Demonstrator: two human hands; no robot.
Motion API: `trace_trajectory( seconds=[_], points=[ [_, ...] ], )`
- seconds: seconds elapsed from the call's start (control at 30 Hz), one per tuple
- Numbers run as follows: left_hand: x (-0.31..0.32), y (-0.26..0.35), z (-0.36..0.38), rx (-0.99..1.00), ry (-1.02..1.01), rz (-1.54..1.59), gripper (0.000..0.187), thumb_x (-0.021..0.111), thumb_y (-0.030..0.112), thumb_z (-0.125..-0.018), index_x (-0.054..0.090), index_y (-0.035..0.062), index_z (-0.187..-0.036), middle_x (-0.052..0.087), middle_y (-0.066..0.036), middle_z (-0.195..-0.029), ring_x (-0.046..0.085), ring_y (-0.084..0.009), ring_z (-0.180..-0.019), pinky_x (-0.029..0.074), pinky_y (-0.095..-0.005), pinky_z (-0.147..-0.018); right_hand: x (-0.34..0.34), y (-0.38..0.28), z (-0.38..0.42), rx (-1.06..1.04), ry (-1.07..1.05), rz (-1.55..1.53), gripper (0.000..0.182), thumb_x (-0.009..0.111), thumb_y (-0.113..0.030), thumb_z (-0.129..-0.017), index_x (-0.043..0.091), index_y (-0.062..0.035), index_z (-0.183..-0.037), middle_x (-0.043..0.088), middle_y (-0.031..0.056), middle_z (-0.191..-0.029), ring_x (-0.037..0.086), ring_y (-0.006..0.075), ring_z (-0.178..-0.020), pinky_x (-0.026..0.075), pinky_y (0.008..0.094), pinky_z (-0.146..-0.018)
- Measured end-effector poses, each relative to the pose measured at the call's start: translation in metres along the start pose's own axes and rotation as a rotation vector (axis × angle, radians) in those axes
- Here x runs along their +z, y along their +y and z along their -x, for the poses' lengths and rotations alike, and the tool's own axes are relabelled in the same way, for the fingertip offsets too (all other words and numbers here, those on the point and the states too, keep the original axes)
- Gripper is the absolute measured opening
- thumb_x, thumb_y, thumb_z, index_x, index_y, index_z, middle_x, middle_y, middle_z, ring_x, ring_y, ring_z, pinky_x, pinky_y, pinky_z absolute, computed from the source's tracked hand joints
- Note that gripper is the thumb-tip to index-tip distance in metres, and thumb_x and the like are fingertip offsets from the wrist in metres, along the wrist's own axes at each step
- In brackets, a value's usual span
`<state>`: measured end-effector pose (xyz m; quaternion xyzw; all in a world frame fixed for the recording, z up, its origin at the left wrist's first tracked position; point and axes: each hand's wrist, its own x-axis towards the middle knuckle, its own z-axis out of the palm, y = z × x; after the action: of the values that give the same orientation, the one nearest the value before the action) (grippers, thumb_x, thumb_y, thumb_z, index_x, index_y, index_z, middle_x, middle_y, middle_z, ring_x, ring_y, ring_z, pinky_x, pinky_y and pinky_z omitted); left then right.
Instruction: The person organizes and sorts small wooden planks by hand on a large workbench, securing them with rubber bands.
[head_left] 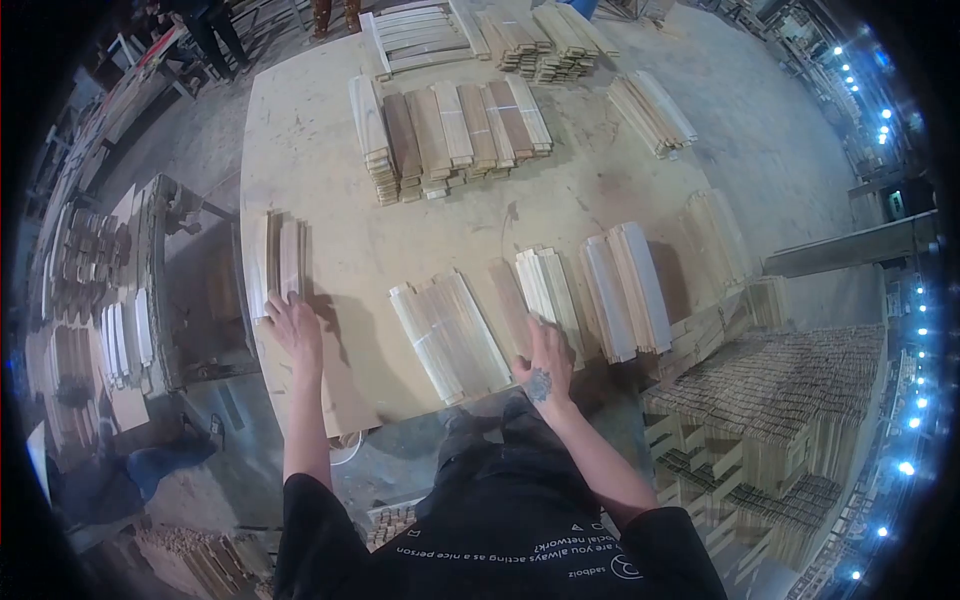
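At the table's left edge, my left hand (pixel 294 328) has its fingers apart. Its fingertips touch the near end of a small stack of wooden slats (pixel 290 250). My right hand (pixel 545 362) is bent around the near end of a brown wooden slat (pixel 508 290); the palm hides the slat's lower end. Just right of that slat lie pale slats (pixel 548 285), close to my right fingers. Between my hands a wider bundle of slats (pixel 447 325) rests at a slant, a thin band across it. Another bundle (pixel 626 290) lies to the right.
Farther back on the table (pixel 350 235) stand a long row of stacked slats (pixel 455 130), a smaller stack (pixel 652 112) and more piles at the far edge. Large slat stacks (pixel 780 390) rise at my right. A cart (pixel 160 290) stands left. Other people's legs (pixel 215 40) show behind.
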<state>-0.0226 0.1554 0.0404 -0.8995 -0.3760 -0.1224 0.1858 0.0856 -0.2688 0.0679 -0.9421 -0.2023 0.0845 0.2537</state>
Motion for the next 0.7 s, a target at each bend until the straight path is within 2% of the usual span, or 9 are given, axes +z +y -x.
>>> trace_trajectory(
  seconds=[0.03, 0.13, 0.23, 0.33, 0.43, 0.53, 0.57, 0.67, 0.7],
  points=[
    [-0.006, -0.003, -0.006, 0.005, -0.006, -0.041, 0.018, 0.062, 0.013, -0.092, 0.062, 0.0078, -0.110, 0.054, -0.014, -0.115, 0.058, -0.0317, -0.103, 0.045, -0.0459, -0.086, 0.004, 0.004, 0.002, -0.012, 0.018, -0.060, 0.076, 0.069, -0.013, -0.084, 0.043, -0.0109, -0.155, 0.057, 0.0187, -0.131, 0.059, 0.0330, -0.118, 0.050, 0.0452, -0.098],
    [-0.015, -0.002, -0.010, -0.155, -0.102, 0.058, 0.017, 0.065, 0.010, -0.087, 0.064, 0.0056, -0.103, 0.055, -0.014, -0.111, 0.056, -0.0313, -0.105, 0.043, -0.0469, -0.090, 0.010, 0.013, 0.008, 0.232, -0.160, -0.751, 0.059, 0.062, -0.007, -0.091, 0.050, -0.0072, -0.149, 0.066, 0.0152, -0.127, 0.066, 0.0274, -0.112, 0.053, 0.0429, -0.099],
    [-0.040, 0.031, 0.027, 0.005, 0.083, 0.499, 0.019, 0.067, 0.008, -0.082, 0.065, 0.0049, -0.101, 0.059, -0.013, -0.101, 0.058, -0.0318, -0.100, 0.045, -0.0478, -0.083, -0.005, 0.014, 0.009, 0.714, -0.345, -1.295, 0.052, 0.057, -0.011, -0.097, 0.052, -0.0049, -0.148, 0.066, 0.0124, -0.128, 0.066, 0.0203, -0.112, 0.053, 0.0373, -0.098],
    [-0.113, 0.097, 0.082, 0.181, -0.174, 0.980, 0.014, 0.072, 0.017, -0.087, 0.069, 0.0075, -0.097, 0.064, -0.012, -0.090, 0.060, -0.0345, -0.087, 0.048, -0.0494, -0.074, 0.011, 0.030, 0.012, 0.663, -0.481, -1.620, 0.051, 0.056, -0.014, -0.099, 0.052, -0.0035, -0.149, 0.067, 0.0106, -0.127, 0.066, 0.0201, -0.113, 0.054, 0.0348, -0.095],
    [-0.133, 0.161, 0.126, 0.054, -0.376, 1.264, 0.044, 0.078, 0.040, -0.089, 0.068, 0.0021, -0.109, 0.071, -0.020, -0.104, 0.068, -0.0433, -0.095, 0.053, -0.0522, -0.081, -0.001, 0.000, 0.020, 0.642, -0.375, -1.433, 0.050, 0.057, -0.013, -0.101, 0.052, -0.0045, -0.149, 0.067, 0.0071, -0.123, 0.064, 0.0151, -0.107, 0.053, 0.0297, -0.090],
    [-0.167, 0.179, 0.147, 0.010, -0.691, 1.147, 0.058, 0.076, 0.042, -0.090, 0.063, -0.0057, -0.122, 0.071, -0.025, -0.097, 0.071, -0.0405, -0.090, 0.056, -0.0473, -0.078, 0.004, -0.006, 0.038, 0.447, -0.394, -0.975, 0.047, 0.057, -0.013, -0.103, 0.053, -0.0056, -0.149, 0.066, 0.0034, -0.120, 0.061, 0.0103, -0.102, 0.050, 0.0265, -0.087],
    [-0.166, 0.176, 0.146, -0.055, -0.835, 1.196, 0.076, 0.080, 0.045, -0.086, 0.055, -0.0091, -0.133, 0.071, -0.027, -0.089, 0.072, -0.0423, -0.084, 0.056, -0.0483, -0.073, 0.008, -0.003, 0.038, 0.331, -0.404, -0.929, 0.045, 0.059, -0.011, -0.103, 0.055, -0.0053, -0.147, 0.066, 0.0010, -0.117, 0.058, 0.0071, -0.100, 0.049, 0.0250, -0.085],
    [-0.183, 0.159, 0.137, -0.107, -0.696, 1.163, 0.078, 0.081, 0.045, -0.085, 0.054, -0.0089, -0.135, 0.071, -0.028, -0.087, 0.073, -0.0419, -0.083, 0.056, -0.0474, -0.070, -0.014, -0.019, 0.030, 0.210, -0.589, -0.923, 0.049, 0.066, -0.016, -0.100, 0.055, 0.0015, -0.144, 0.067, 0.0101, -0.130, 0.063, 0.0180, -0.120, 0.049, 0.0324, -0.103],
    [-0.181, 0.156, 0.140, -0.079, -0.619, 1.145, 0.070, 0.080, 0.037, -0.088, 0.054, -0.0092, -0.135, 0.071, -0.025, -0.088, 0.074, -0.0360, -0.082, 0.056, -0.0442, -0.070, -0.013, -0.018, 0.031, 0.180, -0.587, -0.909, 0.049, 0.067, -0.015, -0.099, 0.055, 0.0011, -0.144, 0.067, 0.0106, -0.130, 0.064, 0.0182, -0.118, 0.050, 0.0327, -0.102]
  ],
)
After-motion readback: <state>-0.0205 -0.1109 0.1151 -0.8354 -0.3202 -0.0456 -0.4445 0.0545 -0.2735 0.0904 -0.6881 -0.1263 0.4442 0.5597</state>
